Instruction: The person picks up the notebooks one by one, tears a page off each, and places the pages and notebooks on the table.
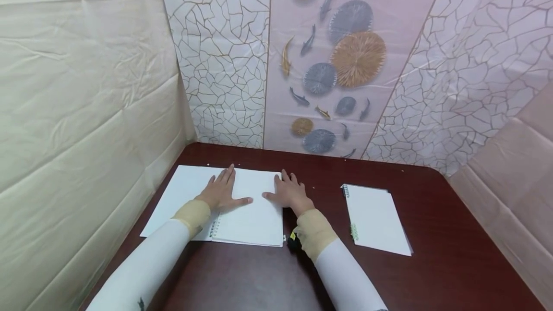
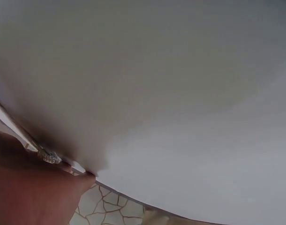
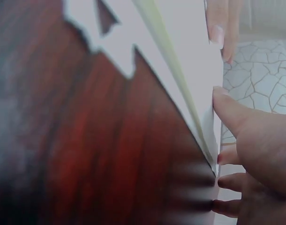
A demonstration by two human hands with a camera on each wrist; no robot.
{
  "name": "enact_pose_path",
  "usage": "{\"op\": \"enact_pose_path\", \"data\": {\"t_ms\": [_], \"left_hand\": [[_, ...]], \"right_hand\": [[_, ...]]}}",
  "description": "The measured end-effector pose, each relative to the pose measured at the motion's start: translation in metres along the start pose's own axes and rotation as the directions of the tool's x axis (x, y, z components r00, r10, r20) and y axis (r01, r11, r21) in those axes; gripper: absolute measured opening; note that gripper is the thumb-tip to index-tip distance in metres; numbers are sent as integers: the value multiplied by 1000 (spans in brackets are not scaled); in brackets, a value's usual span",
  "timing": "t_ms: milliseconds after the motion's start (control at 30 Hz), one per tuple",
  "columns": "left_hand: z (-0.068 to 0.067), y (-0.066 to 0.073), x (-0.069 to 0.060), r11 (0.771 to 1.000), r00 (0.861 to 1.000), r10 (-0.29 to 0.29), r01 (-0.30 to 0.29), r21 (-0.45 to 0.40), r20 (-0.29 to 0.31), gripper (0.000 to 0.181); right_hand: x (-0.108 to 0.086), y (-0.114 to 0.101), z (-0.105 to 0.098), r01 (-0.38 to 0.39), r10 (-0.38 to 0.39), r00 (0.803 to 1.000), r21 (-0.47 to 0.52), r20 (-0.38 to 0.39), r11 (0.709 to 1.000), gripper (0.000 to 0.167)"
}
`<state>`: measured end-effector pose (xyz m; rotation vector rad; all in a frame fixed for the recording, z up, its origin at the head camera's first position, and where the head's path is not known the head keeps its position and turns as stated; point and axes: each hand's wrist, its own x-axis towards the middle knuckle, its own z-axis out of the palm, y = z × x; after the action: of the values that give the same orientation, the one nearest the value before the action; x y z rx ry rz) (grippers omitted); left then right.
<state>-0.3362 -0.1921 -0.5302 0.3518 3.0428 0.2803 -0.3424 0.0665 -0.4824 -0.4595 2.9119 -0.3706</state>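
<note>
An open spiral-bound book with blank white pages (image 1: 255,224) lies on the dark red table, its coil binding (image 1: 214,227) running between the two halves. My left hand (image 1: 220,192) rests spread over the binding, thumb reaching onto the right page. On that page's right edge rests my right hand (image 1: 288,192), thumb pointing left and fingertips near the upper corner. In the right wrist view the right hand (image 3: 265,154) touches the edge of the pages (image 3: 185,61). White page surface (image 2: 190,154) fills most of the left wrist view, beside the left hand (image 2: 35,192).
A second white notebook (image 1: 378,217) with small coils on its left side lies to the right on the table (image 1: 242,277). A small black object with a yellow mark (image 1: 294,242) sits by the right forearm. Patterned cloth hangs behind the table, plain cloth at the left.
</note>
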Motion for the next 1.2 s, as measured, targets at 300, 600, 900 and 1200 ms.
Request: {"op": "enact_pose_path", "data": {"t_ms": [300,600,900,1200], "left_hand": [[-5,4,0,1000,999,-3,3,-1,41,139],[-30,20,-13,997,994,-19,27,-70,105,127],[-12,5,1,996,995,-17,26,-90,95,137],[-24,12,-10,996,995,-14,22,-84,97,134]], "right_hand": [[1,3,2,11,-10,1000,4,-8,1000,85],[-5,-12,-3,72,-62,992,88,-110,994,60],[-6,-21,-8,-13,203,950,621,-237,784,86],[-4,-8,7,-36,235,946,651,-222,758,44]]}}
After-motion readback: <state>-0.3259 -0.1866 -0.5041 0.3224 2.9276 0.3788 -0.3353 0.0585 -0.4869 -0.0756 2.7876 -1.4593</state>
